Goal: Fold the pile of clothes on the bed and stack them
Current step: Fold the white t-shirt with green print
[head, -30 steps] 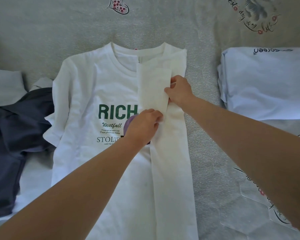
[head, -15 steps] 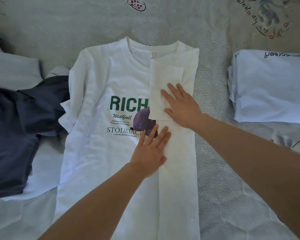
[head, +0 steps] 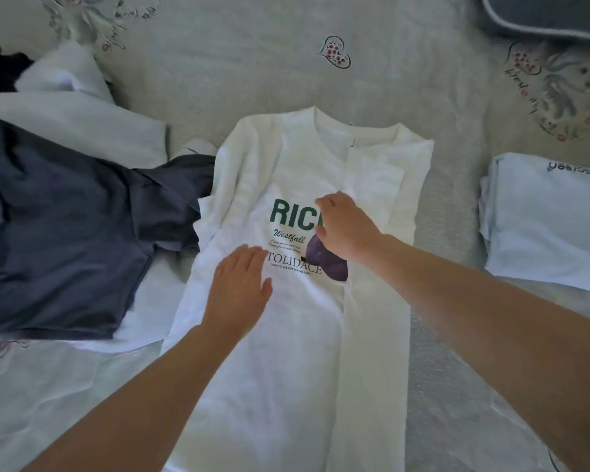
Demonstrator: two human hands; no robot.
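A white T-shirt (head: 286,335) with green "RICH" lettering and a purple print lies face up on the bed, its right side folded in over the chest as a long strip. My left hand (head: 239,291) lies flat with straight fingers on the shirt just left of the print. My right hand (head: 344,226) sits over the lettering with fingers pointing left and slightly bent, holding nothing that I can see. A stack of folded white clothes (head: 549,219) lies at the right. An unfolded pile with a navy garment (head: 58,226) and white pieces (head: 72,120) lies at the left.
The grey quilted bedcover (head: 252,63) with heart and flower prints spreads around the clothes. A dark grey pillow (head: 545,15) with light piping sits at the top right corner. Crumpled white cloth (head: 48,386) covers the near left.
Both hands left the folded right strip and moved left across the shirt's front, the left one now past the print. The view has shifted, showing more of the pile at left.
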